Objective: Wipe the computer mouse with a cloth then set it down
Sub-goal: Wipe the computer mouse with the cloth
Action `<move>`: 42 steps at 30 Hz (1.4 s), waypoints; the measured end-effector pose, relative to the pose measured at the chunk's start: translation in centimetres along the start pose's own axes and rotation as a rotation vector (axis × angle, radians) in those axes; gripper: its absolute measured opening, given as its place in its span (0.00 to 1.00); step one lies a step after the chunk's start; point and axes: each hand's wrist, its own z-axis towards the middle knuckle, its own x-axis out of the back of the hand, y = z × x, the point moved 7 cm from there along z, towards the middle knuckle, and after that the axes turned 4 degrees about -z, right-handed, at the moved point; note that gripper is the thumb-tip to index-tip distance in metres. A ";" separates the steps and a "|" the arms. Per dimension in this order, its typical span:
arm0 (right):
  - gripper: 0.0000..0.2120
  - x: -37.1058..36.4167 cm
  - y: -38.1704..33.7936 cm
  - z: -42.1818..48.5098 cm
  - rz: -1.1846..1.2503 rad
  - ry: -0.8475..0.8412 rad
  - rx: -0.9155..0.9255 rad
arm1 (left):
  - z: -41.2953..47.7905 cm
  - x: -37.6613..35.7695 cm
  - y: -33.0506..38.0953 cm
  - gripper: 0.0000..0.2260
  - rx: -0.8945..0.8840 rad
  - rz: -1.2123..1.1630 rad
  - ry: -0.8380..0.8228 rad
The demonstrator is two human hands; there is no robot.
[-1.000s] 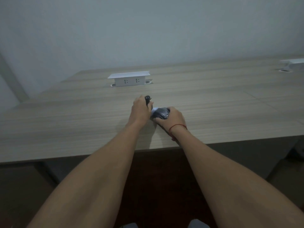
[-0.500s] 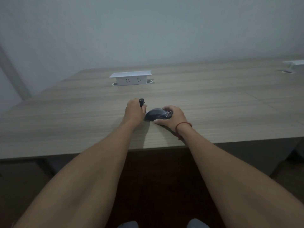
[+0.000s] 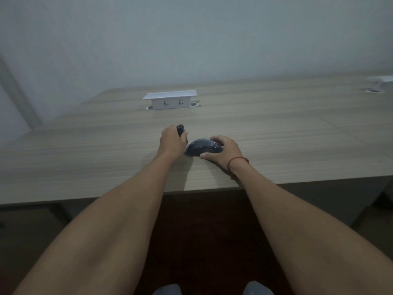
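Under the right hand, the dark rounded computer mouse lay on the pale wood-grain table.
Its long axis ran leftward toward the fisted left hand, just beside it, gripping a small dark object; right fingers loosely cupped it.

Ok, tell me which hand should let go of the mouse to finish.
Right. The right hand already wraps the mouse, which appears to sit on the table, so it probably only needs to open. The left hand is closed around a small dark object.
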 end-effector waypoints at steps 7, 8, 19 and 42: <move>0.31 0.0 0.2 0.1 0.016 -0.002 0.000 | -0.1 -0.7 2.1 0.13 -0.031 -0.210 0.054; 0.31 0.0 0.2 0.1 0.016 -0.003 0.001 | -0.1 -0.9 1.4 0.14 0.011 -0.187 0.058; 0.29 -0.2 0.3 0.4 -0.060 0.054 -0.011 | -1.0 -0.1 1.9 0.13 -0.034 -0.291 0.083; 0.32 -0.4 0.2 0.1 -0.107 0.019 -0.060 | -1.2 0.5 2.3 0.15 0.018 -0.258 0.087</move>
